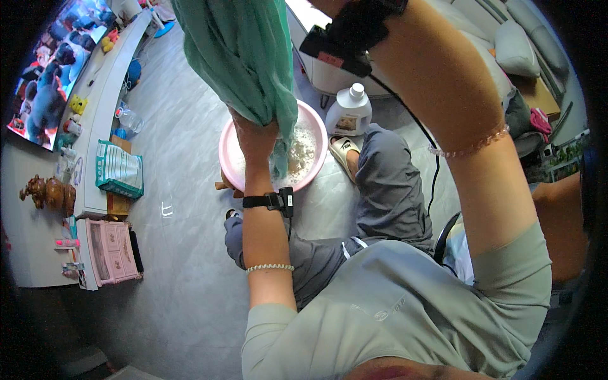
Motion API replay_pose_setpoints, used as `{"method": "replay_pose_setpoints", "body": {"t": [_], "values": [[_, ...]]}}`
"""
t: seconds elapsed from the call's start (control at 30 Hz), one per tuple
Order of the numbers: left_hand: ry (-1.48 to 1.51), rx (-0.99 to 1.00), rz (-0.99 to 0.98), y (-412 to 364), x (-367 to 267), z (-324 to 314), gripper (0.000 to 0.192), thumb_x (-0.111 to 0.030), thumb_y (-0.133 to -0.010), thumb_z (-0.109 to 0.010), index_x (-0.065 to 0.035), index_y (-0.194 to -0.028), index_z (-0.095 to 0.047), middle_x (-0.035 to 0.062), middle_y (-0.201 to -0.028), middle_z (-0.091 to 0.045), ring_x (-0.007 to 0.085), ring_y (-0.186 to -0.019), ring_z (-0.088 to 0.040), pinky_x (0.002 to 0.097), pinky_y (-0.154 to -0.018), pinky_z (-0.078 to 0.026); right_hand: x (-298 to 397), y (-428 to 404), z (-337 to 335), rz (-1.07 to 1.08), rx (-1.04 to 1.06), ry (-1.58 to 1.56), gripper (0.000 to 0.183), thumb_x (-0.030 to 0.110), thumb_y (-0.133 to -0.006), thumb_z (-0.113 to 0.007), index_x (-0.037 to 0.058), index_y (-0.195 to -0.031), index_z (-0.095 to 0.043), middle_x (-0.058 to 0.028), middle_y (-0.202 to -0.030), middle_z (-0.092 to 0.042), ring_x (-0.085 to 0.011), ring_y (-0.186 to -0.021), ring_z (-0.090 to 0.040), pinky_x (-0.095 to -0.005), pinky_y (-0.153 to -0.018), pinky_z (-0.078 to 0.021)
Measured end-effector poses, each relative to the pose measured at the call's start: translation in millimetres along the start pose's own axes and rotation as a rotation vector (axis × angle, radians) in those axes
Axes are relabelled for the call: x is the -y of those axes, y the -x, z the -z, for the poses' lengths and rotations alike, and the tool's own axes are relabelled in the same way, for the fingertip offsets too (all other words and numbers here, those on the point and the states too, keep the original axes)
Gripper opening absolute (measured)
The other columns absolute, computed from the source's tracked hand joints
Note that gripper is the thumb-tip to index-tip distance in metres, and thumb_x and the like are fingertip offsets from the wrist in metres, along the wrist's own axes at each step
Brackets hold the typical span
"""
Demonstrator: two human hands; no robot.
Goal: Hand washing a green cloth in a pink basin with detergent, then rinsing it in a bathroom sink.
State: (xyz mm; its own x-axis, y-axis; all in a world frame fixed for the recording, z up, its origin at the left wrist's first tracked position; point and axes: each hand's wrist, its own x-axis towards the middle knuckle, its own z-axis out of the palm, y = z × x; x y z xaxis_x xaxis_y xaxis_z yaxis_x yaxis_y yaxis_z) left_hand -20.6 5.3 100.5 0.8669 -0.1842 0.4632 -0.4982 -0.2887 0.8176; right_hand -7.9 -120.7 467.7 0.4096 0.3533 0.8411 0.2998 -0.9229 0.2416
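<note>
My left hand (256, 135) grips the lower part of a wet-looking green cloth (237, 57) above a pink plastic basin (320, 123). One end of the cloth hangs down into sudsy water (301, 159) in the basin. From there the cloth stretches up and leaves the picture at the top edge. My right arm is raised, and only a sliver of my right hand (327, 5) shows at the top edge, beyond a black wrist device; its fingers are out of frame. A white plastic jug (351, 111) with a cap and a label stands right of the basin.
A white cabinet (102, 95) with small figures runs along the left, a television (57, 71) beside it. A teal-and-white package (119, 168) and a pink drawer box (113, 251) are near it. A small wooden piece (221, 185) shows by the basin. Sofa cushions (517, 47) lie upper right.
</note>
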Motion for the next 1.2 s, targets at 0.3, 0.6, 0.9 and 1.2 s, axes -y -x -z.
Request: {"method": "replay_pose_setpoints", "body": {"t": [0.3, 0.6, 0.9, 1.2], "values": [[-0.078, 0.25, -0.031, 22.7, 125.2, -34.4, 0.093, -0.04, -0.081, -0.079, -0.0044, -0.153, -0.032, 0.0307, -0.13, -0.061, 0.0469, -0.124, -0.056, 0.0519, -0.102, -0.045, -5.0, -20.4, -1.8, 0.076, 0.047, 0.174, 0.021, 0.007, -0.083, -0.06, 0.0028, -0.101, -0.071, -0.0185, -0.091, -0.071, -0.0321, -0.082, -0.071, -0.0393, -0.073, -0.0576], [-0.486, 0.857, 0.127, 54.2, 173.0, -21.6, 0.074, -0.061, -0.09, -0.058, -0.0111, -0.145, -0.053, 0.0197, -0.138, -0.061, 0.0384, -0.132, -0.054, 0.0435, -0.109, -0.044, 34.0, 51.4, -43.2, -0.161, 0.043, -0.164, 0.035, 0.004, -0.08, -0.058, 0.002, -0.112, -0.072, -0.023, -0.095, -0.072, -0.0332, -0.085, -0.073, -0.0408, -0.075, -0.0596], [-0.705, 0.946, 0.122, 36.5, 112.2, 77.1, 0.075, -0.057, -0.081, -0.077, -0.0067, -0.135, -0.062, 0.0166, -0.122, -0.071, 0.0282, -0.114, -0.067, 0.0411, -0.092, -0.052, 76.6, 180.0, -120.1, -0.749, 0.243, -0.617, 0.043, 0.002, -0.078, -0.058, 0.0042, -0.119, -0.071, -0.0282, -0.11, -0.07, -0.0417, -0.107, -0.067, -0.0462, -0.097, -0.0518], [-0.876, 0.567, 0.078, 48.1, 31.4, 22.6, 0.128, -0.049, -0.058, -0.094, -0.0137, -0.161, -0.025, 0.0257, -0.165, -0.021, 0.0464, -0.15, -0.027, 0.059, -0.118, -0.03, 107.3, 397.5, -148.0, -0.561, 0.852, -0.519, 0.08, 0.005, -0.086, -0.065, 0.0249, -0.157, -0.035, -0.023, -0.164, -0.023, -0.0463, -0.138, -0.045, -0.0614, -0.103, -0.0478]]}}
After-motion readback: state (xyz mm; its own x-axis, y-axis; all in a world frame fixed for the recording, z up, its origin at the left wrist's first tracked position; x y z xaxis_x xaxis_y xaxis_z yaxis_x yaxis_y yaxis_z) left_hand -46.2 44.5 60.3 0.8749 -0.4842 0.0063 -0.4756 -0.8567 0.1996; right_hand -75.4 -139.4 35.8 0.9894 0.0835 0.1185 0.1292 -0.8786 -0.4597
